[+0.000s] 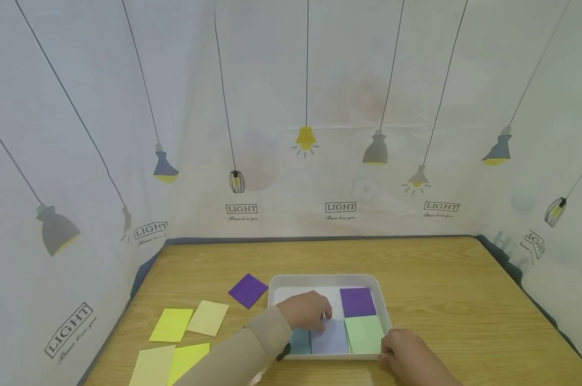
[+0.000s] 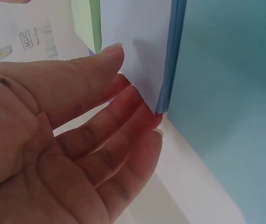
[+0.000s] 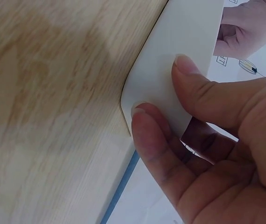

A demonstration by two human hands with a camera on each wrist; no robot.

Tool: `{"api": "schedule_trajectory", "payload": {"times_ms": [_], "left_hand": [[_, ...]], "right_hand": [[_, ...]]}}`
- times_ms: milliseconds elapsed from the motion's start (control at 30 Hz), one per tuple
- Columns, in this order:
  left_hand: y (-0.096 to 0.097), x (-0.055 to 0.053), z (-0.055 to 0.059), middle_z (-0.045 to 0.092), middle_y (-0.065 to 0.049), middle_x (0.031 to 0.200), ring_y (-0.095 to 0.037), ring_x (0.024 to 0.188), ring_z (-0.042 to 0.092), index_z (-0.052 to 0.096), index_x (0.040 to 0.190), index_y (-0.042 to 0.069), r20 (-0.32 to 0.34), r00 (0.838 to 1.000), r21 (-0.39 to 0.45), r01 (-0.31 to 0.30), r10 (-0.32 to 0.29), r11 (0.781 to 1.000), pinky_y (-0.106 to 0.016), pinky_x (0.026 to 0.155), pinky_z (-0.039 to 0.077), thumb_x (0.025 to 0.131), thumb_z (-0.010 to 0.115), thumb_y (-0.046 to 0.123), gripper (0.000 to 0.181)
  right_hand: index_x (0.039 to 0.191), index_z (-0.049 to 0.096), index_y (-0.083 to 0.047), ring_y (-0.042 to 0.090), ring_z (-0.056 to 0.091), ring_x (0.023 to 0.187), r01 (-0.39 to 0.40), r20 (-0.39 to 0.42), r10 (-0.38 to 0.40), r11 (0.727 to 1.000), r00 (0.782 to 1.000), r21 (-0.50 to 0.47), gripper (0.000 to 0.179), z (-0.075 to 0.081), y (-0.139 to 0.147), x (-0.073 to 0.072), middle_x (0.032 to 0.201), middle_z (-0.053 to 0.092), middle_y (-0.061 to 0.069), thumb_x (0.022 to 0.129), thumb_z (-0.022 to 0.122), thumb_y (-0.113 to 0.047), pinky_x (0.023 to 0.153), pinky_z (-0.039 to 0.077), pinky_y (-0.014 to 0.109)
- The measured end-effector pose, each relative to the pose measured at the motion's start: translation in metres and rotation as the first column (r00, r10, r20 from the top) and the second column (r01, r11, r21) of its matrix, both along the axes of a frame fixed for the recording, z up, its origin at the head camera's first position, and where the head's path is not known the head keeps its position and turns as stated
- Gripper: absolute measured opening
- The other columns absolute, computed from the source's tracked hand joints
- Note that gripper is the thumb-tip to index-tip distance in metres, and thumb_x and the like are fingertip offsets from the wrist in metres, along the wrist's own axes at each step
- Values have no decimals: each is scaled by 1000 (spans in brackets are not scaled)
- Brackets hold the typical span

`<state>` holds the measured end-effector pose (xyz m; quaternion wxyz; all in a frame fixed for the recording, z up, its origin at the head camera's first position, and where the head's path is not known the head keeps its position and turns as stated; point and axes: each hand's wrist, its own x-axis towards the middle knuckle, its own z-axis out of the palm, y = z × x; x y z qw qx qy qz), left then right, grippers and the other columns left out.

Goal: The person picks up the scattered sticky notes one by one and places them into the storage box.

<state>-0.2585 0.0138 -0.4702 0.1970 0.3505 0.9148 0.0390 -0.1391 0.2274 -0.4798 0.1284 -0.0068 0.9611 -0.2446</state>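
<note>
A white tray [image 1: 322, 280] on the wooden table holds pads of sticky notes. My left hand [image 1: 306, 311] reaches into it, at the far edge of the lavender sticky note pad [image 1: 330, 342] in the front middle. In the left wrist view, the thumb lies at the edge of this pad, with the other fingers curled behind it. To its left is a teal pad [image 2: 226, 70], partly covered by the sleeve in the head view; to its right, a light green pad [image 1: 365, 333]. Behind the green one lies a purple pad [image 1: 357, 302]. My right hand [image 1: 406, 351] grips the tray's front right corner [image 3: 156, 70].
Left of the tray lie a purple note pad [image 1: 248, 291], two bright yellow ones [image 1: 171, 325] and two pale yellow ones [image 1: 208, 318]. The left forearm [image 1: 252, 343] passes close beside them. A white curtain [image 1: 291, 80] printed with lamps surrounds the table [image 1: 455, 289].
</note>
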Motion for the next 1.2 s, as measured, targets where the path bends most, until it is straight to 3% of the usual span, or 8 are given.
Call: {"api": "schedule_trajectory", "payload": {"times_ms": [333,600,900,1033,1200], "left_hand": [[-7,-1,1,70,6,99,-5,89,61,73,117,18,26,999,33,-48,47,998,-24,85,52,89,77,22,29],[-21,-10,-5,69,6,92,-4,81,58,74,110,16,-2,996,163,-87,88,983,-24,76,52,93,72,20,18],[-40,-21,12,72,-1,96,-9,83,62,73,109,11,-9,987,299,-151,161,942,-26,75,53,95,68,15,15],[-48,-29,14,70,-3,100,-15,90,63,72,111,10,4,973,340,-217,230,915,-31,79,53,96,67,15,17],[-64,-36,16,66,-6,105,-21,99,61,71,114,8,-5,948,387,-291,317,875,-37,85,54,98,65,13,18]], "right_hand": [[72,71,-12,16,50,68,11,21,-11,1000,1000,9,14,-2,-1,-1,69,61,-3,84,77,-9,64,45,32],[74,71,-11,16,51,69,21,28,-21,1000,999,3,13,-2,0,-2,71,62,-2,85,76,-9,65,47,33],[74,71,-12,16,51,70,19,26,-19,1000,999,4,13,-3,1,-2,72,62,-2,85,77,-10,65,47,33],[72,69,-13,16,50,68,16,-16,-16,1000,1000,14,15,-3,2,0,70,61,-2,84,78,-9,64,46,32],[73,70,-13,15,50,69,5,-10,-5,1000,1000,17,14,-3,1,-1,70,61,-3,84,77,-10,65,47,32]]}}
